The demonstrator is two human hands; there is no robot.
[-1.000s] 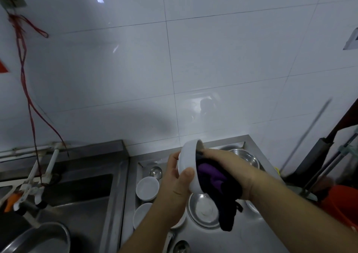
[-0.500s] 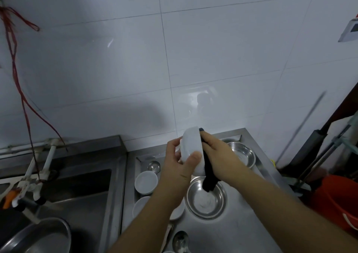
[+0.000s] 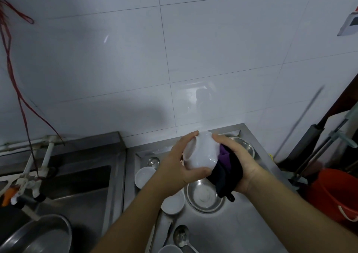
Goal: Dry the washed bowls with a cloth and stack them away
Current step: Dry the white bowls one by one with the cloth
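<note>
White bowl (image 3: 201, 154) gripped by L hand (image 3: 178, 165); R hand (image 3: 240, 163) clutches dark cloth (image 3: 226, 173).

Dim bluish light, tile glare, perhaps soft

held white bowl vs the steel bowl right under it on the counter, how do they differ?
The held white bowl is glossy white ceramic; the steel bowl is bare metal. The white bowl is tipped on its side in the air, gripped by the left hand, with the right hand pressing a dark cloth to it; the steel bowl sits upright on the counter, untouched. Both are round.
</note>
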